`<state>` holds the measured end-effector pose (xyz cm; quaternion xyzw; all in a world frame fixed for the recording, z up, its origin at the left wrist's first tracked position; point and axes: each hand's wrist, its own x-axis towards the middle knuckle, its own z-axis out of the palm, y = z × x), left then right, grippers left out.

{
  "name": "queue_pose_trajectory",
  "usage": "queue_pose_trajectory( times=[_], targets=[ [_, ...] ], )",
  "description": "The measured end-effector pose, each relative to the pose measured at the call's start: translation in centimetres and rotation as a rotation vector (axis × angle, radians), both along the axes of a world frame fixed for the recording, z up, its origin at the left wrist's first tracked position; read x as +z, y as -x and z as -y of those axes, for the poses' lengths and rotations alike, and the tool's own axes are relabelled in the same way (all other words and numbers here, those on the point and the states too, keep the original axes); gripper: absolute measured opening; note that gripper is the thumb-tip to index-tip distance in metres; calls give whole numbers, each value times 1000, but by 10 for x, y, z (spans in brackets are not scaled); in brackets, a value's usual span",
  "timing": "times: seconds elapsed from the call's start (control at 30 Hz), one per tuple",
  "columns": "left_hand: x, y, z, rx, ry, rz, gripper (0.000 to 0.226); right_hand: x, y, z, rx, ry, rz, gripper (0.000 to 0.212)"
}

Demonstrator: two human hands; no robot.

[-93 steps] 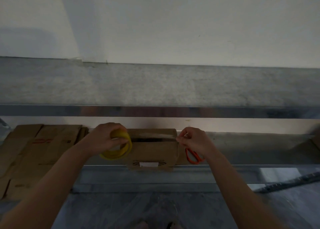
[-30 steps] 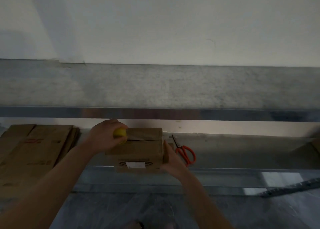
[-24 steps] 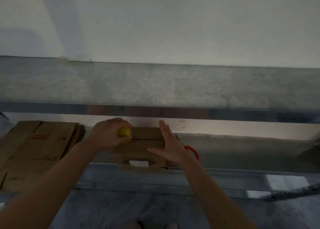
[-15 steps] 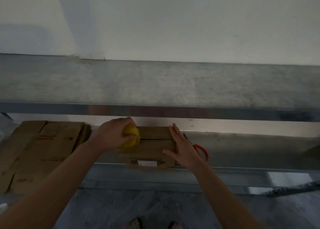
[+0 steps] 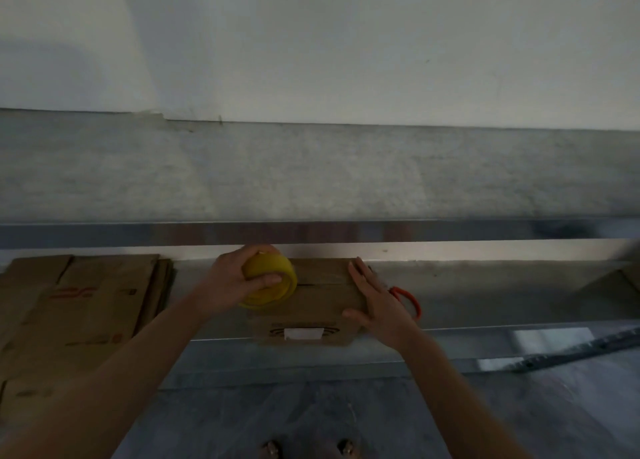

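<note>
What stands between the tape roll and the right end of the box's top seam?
Nothing loose lies on the seam. The right hand rests flat on the cardboard box at that end; the left hand grips the tape roll.

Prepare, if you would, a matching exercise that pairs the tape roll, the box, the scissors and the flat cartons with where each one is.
1. yellow tape roll
2. cardboard box
3. orange scissors
4. flattened cartons

a. stacked at the left end of the shelf
b. pressed under the flat right hand
c. gripped by the left hand
d. lying right of the cardboard box, partly behind the right hand

Pairs: 1-c, 2-b, 3-d, 4-a
</note>
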<state>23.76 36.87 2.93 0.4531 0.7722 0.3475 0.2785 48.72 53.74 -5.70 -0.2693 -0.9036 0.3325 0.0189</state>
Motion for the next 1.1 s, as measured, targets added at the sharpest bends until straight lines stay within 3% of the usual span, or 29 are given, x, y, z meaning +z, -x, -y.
queue_pose_trajectory(
  times=[0.13, 0.37, 0.47, 0.6, 0.67, 0.73, 0.9, 1.1],
  targets=[
    [4, 9, 1, 84, -36, 86, 35, 6, 3, -13, -77, 88, -25, 116],
    [14, 17, 7, 45, 31, 82, 60, 7, 6, -23, -56, 86, -27, 118],
    [19, 24, 12, -5, 101, -31, 60, 6, 7, -23, -48, 69, -22, 118],
    [19, 37, 27, -62, 136, -271, 33, 3, 5, -19, -2, 31, 34, 114],
    [8, 42, 34, -112, 159, -379, 32, 1, 4, -17, 12, 29, 63, 109],
    [-9, 47, 39, -88, 196, -330, 37, 1, 3, -16, 18, 35, 69, 106],
    [-31, 56, 44, 17, 169, 8, 31, 2, 2, -15, 22, 50, 67, 103],
    [-21, 69, 35, -20, 108, -203, 33, 5, 4, -14, 7, 71, 34, 103]
  ],
)
